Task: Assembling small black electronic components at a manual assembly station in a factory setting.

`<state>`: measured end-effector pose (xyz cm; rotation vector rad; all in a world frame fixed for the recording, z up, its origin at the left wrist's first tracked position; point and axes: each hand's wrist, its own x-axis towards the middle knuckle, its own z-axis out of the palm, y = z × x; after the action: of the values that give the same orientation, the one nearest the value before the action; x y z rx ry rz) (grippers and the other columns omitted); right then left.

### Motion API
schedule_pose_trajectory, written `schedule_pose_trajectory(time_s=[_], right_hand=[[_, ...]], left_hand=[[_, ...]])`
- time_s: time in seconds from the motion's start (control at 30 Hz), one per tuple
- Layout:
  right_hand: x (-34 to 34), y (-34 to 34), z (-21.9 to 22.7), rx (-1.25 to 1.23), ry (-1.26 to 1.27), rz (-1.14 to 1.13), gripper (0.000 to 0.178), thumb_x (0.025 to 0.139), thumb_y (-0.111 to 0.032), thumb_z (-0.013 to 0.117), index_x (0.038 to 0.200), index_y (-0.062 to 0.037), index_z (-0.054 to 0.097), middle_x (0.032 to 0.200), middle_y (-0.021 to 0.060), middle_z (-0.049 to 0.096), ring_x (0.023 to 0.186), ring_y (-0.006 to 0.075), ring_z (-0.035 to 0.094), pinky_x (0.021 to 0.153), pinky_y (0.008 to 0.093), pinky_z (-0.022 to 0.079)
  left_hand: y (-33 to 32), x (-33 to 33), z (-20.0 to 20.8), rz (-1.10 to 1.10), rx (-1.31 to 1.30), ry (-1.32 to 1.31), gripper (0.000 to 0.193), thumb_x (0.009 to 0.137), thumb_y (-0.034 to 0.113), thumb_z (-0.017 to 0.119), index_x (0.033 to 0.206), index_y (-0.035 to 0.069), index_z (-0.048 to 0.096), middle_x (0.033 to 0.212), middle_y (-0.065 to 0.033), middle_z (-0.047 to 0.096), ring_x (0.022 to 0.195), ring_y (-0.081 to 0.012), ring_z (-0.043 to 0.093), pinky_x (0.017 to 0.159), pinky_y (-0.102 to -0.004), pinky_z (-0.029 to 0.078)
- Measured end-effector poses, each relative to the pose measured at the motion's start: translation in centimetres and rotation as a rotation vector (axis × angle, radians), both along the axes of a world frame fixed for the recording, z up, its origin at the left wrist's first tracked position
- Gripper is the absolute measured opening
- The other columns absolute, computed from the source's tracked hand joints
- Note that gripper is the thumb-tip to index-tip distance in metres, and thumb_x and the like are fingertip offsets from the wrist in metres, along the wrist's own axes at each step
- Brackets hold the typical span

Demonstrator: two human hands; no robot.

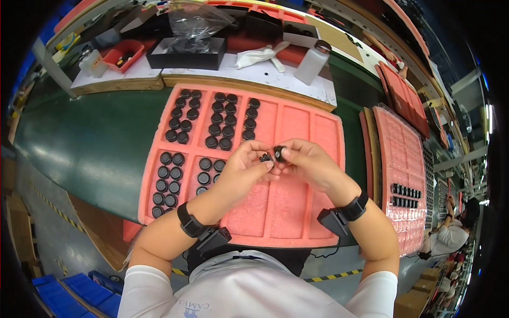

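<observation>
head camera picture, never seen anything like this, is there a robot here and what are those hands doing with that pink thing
There is no robot: these are a person's bare hands, with a dark device strapped to each wrist. The picture comes from a wide fisheye camera on the person's head, looking down, so straight edges bend near the rim.

A pink tray lies on a green table. Its compartments on the left hold rows of round black parts. Behind it stand a black box, a red bin and a pale bottle.

Above the tray, the left hand pinches a small dark piece and the right hand another dark piece, close together.
</observation>
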<state>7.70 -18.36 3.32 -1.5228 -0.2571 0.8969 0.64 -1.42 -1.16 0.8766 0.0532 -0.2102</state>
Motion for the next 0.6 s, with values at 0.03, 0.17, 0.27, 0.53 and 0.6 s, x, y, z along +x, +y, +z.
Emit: schedule_pose_trajectory(time_s=[0.03, 0.17, 0.27, 0.53, 0.6], right_hand=[[0.8, 0.0, -0.9, 0.046, 0.062, -0.038, 0.016, 0.09, -0.012, 0.054, 0.101, -0.0009, 0.055, 0.094, 0.0055, 0.06, 0.084, 0.01, 0.057, 0.075, 0.0232, 0.047], [2.4, 1.2, -1.9, 0.078, 0.11, -0.126, 0.017, 0.089, -0.013, 0.055, 0.101, -0.001, 0.056, 0.094, 0.0058, 0.061, 0.083, 0.0101, 0.057, 0.075, 0.0229, 0.046], [2.5, 2.3, -1.4, -0.031, -0.048, -0.146, 0.018, 0.089, -0.013, 0.056, 0.101, -0.0004, 0.056, 0.094, 0.0062, 0.061, 0.083, 0.0101, 0.057, 0.077, 0.0233, 0.047], [0.9, 3.3, -0.2, -0.233, -0.332, 0.058, 0.017, 0.086, -0.01, 0.059, 0.098, 0.0015, 0.06, 0.093, 0.0044, 0.062, 0.089, 0.0094, 0.056, 0.079, 0.0244, 0.046], [1.1, 3.3, -0.2, -0.198, -0.253, 0.017, 0.018, 0.085, -0.01, 0.06, 0.099, 0.0021, 0.061, 0.091, 0.0034, 0.062, 0.086, 0.009, 0.056, 0.077, 0.0242, 0.046]], left_hand=[[0.0, 0.0, -0.3, 0.011, -0.003, -0.001, 0.026, 0.085, -0.003, 0.051, 0.11, 0.001, 0.043, 0.103, -0.0098, 0.053, 0.084, -0.0175, 0.061, 0.073, -0.03, 0.054], [-0.3, 0.2, -1.4, -0.087, -0.112, 0.085, 0.025, 0.087, 0.0, 0.05, 0.11, 0.002, 0.043, 0.106, -0.0101, 0.052, 0.085, -0.0189, 0.061, 0.074, -0.0311, 0.054], [-0.4, 0.1, -1.4, 0.066, -0.153, 0.159, 0.025, 0.087, 0.001, 0.05, 0.111, 0.002, 0.043, 0.107, -0.0098, 0.052, 0.088, -0.0182, 0.06, 0.077, -0.0317, 0.053], [0.0, 0.2, -0.4, 0.218, -0.074, 0.056, 0.029, 0.087, 0.0, 0.05, 0.115, 0.002, 0.042, 0.106, -0.0101, 0.052, 0.095, -0.0183, 0.058, 0.083, -0.0329, 0.051], [-0.1, 0.2, -0.4, 0.241, -0.086, 0.057, 0.028, 0.087, 0.0, 0.049, 0.115, 0.002, 0.042, 0.106, -0.0102, 0.051, 0.096, -0.0186, 0.057, 0.083, -0.0335, 0.051]])
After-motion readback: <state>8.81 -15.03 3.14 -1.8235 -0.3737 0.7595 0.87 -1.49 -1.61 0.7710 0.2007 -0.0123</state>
